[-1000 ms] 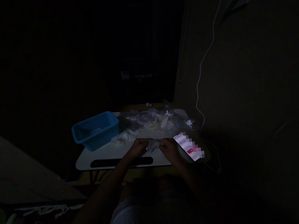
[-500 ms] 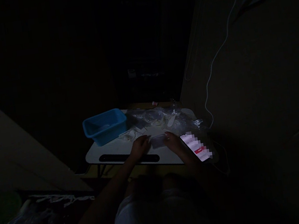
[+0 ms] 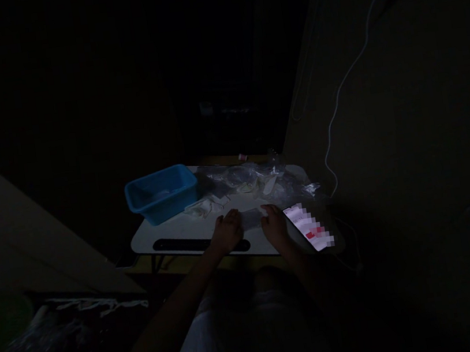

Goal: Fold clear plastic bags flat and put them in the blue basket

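Note:
Over the white folding table (image 3: 140, 244), a small clear plastic packet (image 3: 251, 218) lies flat between my two hands. My left hand (image 3: 228, 233) has its fingers closed at the packet's left edge. On the other side, my right hand (image 3: 274, 226) grips the right edge with thumb and fingers. Dim light hides the fingertips and whatever may be inside the packet. A lit phone (image 3: 306, 227) lies just right of my right hand. Beyond my left hand are crumpled whitish pieces (image 3: 206, 206).
A blue plastic basin (image 3: 168, 200) stands at the table's left rear. Crumpled clear plastic (image 3: 256, 173) covers the back. A dark slot (image 3: 183, 245) runs along the front edge. One white cable (image 3: 339, 88) hangs down the right wall. A green basket (image 3: 2, 322) sits lower left.
My left hand has moved slightly right and turned more upright over the packet's edge. The packet appears flatter and a little higher in view. The camera view has shifted slightly.

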Tool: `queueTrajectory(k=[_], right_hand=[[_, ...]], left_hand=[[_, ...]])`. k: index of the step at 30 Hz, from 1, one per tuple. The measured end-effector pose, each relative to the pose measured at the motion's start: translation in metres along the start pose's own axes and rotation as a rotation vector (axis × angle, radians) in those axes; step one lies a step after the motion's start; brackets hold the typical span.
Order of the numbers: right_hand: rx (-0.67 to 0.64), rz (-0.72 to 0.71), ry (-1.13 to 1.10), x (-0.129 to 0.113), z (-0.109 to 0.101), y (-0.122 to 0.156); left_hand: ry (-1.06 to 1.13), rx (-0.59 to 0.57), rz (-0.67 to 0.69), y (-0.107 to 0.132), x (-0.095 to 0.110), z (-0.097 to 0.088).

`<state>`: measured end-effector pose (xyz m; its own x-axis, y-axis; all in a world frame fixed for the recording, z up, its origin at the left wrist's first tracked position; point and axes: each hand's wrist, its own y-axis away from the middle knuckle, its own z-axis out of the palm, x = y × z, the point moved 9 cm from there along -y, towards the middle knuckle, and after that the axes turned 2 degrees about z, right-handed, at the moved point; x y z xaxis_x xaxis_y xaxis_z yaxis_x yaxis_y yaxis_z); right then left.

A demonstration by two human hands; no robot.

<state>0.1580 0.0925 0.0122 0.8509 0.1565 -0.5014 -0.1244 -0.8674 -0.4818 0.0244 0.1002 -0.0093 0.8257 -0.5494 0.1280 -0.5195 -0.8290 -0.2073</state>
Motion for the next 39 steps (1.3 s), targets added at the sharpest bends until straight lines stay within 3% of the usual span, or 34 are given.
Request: queueTrajectory(k=[6,12,19,24,39], right_hand=[[-0.051,-0.011,0.084,-0.004,0.002,0.001],[-0.264,-0.408,0.234,-0.055,0.019,0.020],[-0.381,-0.459,0.360,-0.055,0.035,0.026],[-0.407,-0.412,0.393,-0.050,0.039,0.026],[-0.313,-0.002,0.458,-0.019,0.035,0.015]], left_hand=[[-0.092,-0.041,-0.022,0.001,0.002,0.001],[-0.169,-0.099,-0.047,0.002,0.003,0.005],[-0.164,-0.165,-0.055,0.003,0.002,0.007],[-0.160,-0.171,-0.070,0.003,0.002,0.007],[-0.162,-0.126,-0.052,0.004,0.002,0.008]])
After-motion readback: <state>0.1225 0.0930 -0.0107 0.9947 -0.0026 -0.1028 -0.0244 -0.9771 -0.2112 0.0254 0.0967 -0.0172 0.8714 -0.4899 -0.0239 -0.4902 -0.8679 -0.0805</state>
